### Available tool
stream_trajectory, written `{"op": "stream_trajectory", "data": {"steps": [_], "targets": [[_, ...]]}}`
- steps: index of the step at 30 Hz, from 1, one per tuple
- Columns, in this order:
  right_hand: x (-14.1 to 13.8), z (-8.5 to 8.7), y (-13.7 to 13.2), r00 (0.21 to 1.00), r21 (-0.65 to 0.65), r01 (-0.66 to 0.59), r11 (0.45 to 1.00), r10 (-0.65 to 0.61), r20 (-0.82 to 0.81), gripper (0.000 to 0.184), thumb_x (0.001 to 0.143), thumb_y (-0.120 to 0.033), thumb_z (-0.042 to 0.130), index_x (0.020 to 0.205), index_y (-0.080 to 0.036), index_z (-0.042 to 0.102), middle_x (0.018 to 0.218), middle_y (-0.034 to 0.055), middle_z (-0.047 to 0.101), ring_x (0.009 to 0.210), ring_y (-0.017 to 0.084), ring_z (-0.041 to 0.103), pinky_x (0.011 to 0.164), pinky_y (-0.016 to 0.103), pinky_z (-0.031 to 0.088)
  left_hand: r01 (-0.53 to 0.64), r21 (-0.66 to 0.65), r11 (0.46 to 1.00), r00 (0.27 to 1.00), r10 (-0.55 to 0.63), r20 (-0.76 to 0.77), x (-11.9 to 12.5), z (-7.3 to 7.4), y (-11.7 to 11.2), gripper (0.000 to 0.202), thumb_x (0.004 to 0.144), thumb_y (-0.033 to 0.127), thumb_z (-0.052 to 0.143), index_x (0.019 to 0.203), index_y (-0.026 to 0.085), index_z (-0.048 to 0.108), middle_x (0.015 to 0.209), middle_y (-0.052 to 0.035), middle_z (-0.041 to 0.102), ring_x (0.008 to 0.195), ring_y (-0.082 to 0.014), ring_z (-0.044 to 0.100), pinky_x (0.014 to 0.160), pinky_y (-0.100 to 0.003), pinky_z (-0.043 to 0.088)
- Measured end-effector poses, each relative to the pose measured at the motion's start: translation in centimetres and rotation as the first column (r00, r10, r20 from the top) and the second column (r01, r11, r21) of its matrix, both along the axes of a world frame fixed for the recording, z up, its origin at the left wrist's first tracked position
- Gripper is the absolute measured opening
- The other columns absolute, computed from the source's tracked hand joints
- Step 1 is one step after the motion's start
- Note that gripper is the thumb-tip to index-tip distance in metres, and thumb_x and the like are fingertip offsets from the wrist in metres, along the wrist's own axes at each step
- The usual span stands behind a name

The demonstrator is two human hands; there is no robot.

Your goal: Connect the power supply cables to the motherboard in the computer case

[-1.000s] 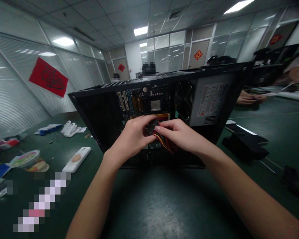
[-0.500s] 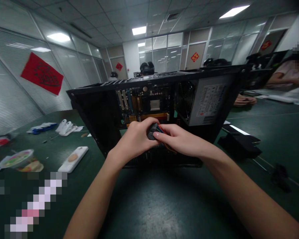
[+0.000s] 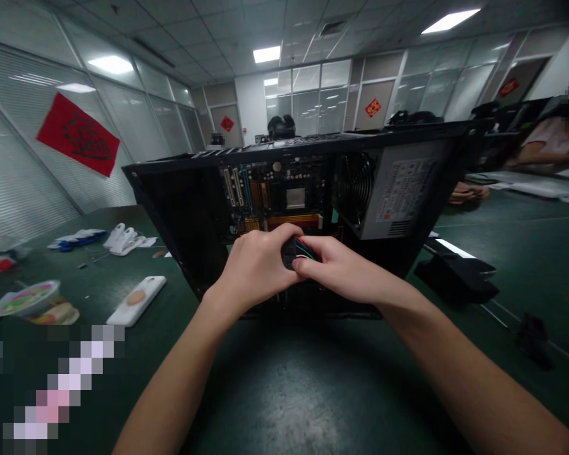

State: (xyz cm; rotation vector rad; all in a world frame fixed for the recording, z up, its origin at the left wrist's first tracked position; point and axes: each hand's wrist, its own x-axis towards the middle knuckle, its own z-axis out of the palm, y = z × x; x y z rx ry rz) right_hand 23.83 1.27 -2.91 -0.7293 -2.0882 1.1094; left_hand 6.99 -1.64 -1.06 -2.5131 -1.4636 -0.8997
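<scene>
Both hands meet in front of an open black computer case (image 3: 165,215) that stands on the green table. Between them is a black power connector (image 3: 289,253) with several coloured wires running from its right side. My left hand (image 3: 256,262) curls its thumb and fingers round the connector's left side. My right hand (image 3: 332,262) pinches it from the right, over the wires. Behind the hands sit a motherboard (image 3: 308,180) with a bare square processor (image 3: 294,198) and orange memory slots (image 3: 317,221). A silver power supply (image 3: 403,189) with a fan fills the case's upper right.
To the left lie a white phone (image 3: 145,297), a food bowl (image 3: 31,300) and white-and-blue items (image 3: 78,240). A black object (image 3: 455,275) and thin rods lie on the right. Another person's hands (image 3: 469,193) rest beyond the case.
The connector has turned slightly in my fingers, and its coloured wires show more plainly between the hands. Both hands stay at nearly the same spot. The whole view has shifted a little.
</scene>
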Motion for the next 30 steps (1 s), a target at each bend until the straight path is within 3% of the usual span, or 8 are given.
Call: {"op": "stream_trajectory", "data": {"steps": [4, 7, 9, 16, 24, 30], "targets": [[0.7, 0.4, 0.5, 0.998, -0.066, -0.027, 0.997, 0.023, -0.064, 0.008, 0.076, -0.024, 0.052, 0.077, -0.018, 0.057, 0.071, -0.0012, 0.054, 0.063, 0.013, 0.047, 0.058, 0.024, 0.039, 0.166, -0.065, 0.984, 0.979, -0.157, 0.128, -0.1, 0.2, 0.4, 0.052, 0.073, 0.026, 0.072, 0.124, 0.022, 0.061, 0.107, -0.0042, 0.071, 0.09, -0.0206, 0.068, 0.077, -0.028, 0.052], [1.4, 0.8, 0.7, 0.99, -0.094, -0.083, 0.992, 0.071, -0.124, 0.011, 0.075, -0.026, 0.053, 0.077, -0.018, 0.059, 0.071, -0.0004, 0.056, 0.066, 0.013, 0.049, 0.062, 0.025, 0.041, 0.314, -0.124, 0.941, 0.926, -0.274, 0.261, -0.8, 0.3, 0.9, 0.062, 0.075, 0.034, 0.076, 0.132, 0.019, 0.056, 0.108, -0.0062, 0.069, 0.083, -0.0172, 0.066, 0.07, -0.026, 0.053], [1.8, 1.2, 0.6, 0.987, -0.091, -0.105, 0.99, 0.092, -0.133, 0.013, 0.075, -0.027, 0.054, 0.079, -0.017, 0.061, 0.074, 0.0003, 0.057, 0.07, 0.014, 0.051, 0.065, 0.025, 0.042, 0.353, -0.101, 0.93, 0.905, -0.312, 0.289, -1.2, 0.4, 1.1, 0.061, 0.074, 0.038, 0.077, 0.129, 0.018, 0.059, 0.108, -0.007, 0.069, 0.081, -0.0164, 0.065, 0.069, -0.025, 0.053], [1.9, 2.4, -0.8, 0.985, -0.052, -0.136, 0.989, 0.129, -0.117, 0.013, 0.076, -0.024, 0.053, 0.082, -0.015, 0.06, 0.07, -0.003, 0.051, 0.061, 0.01, 0.043, 0.06, 0.022, 0.039, 0.421, 0.144, 0.895, 0.873, -0.444, 0.202, -1.2, 0.9, 0.8, 0.057, 0.072, 0.037, 0.08, 0.123, 0.019, 0.065, 0.105, -0.0081, 0.069, 0.091, -0.0192, 0.063, 0.079, -0.029, 0.051], [2.1, 2.1, -1.3, 0.991, 0.012, -0.113, 0.994, 0.114, -0.071, 0.015, 0.082, -0.023, 0.054, 0.091, -0.015, 0.061, 0.079, -0.0019, 0.056, 0.069, 0.011, 0.047, 0.063, 0.023, 0.04, 0.449, 0.175, 0.876, 0.855, -0.478, 0.201, -1.8, 0.6, 1.1, 0.06, 0.07, 0.042, 0.081, 0.124, 0.02, 0.067, 0.107, -0.0094, 0.068, 0.091, -0.0201, 0.064, 0.08, -0.031, 0.051], [2.4, 2.1, -1.2, 0.996, 0.073, -0.086, 0.994, 0.087, -0.013, 0.012, 0.084, -0.023, 0.053, 0.088, -0.015, 0.06, 0.079, -0.002, 0.055, 0.071, 0.012, 0.047, 0.065, 0.023, 0.04, 0.439, 0.183, 0.879, 0.866, -0.469, 0.173, -1.7, 0.4, 1.5, 0.06, 0.072, 0.044, 0.08, 0.125, 0.02, 0.067, 0.105, -0.0092, 0.069, 0.09, -0.0203, 0.065, 0.079, -0.03, 0.052]]}}
